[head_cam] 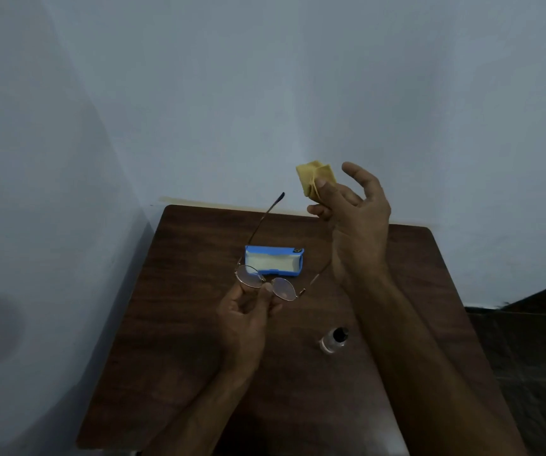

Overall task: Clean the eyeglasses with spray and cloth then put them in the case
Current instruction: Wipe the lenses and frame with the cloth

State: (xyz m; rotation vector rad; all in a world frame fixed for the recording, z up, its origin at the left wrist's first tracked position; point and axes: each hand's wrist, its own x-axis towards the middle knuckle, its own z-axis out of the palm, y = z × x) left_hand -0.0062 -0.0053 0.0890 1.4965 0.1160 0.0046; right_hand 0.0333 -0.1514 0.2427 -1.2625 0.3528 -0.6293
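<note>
Eyeglasses: our left hand pinches them at the bridge, above the surface. Yellow cloth: pinched in our raised right hand. Blue case: open, toward the far edge. Spray bottle: toward the right edge.

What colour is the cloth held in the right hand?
Yellow; the cloth shows clearly in the head view.

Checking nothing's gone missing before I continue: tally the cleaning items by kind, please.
eyeglasses: 1, in the left hand
yellow cloth: 1, in the right hand
blue case: 1, open on the table
spray bottle: 1, on the table
Total: 4
</note>
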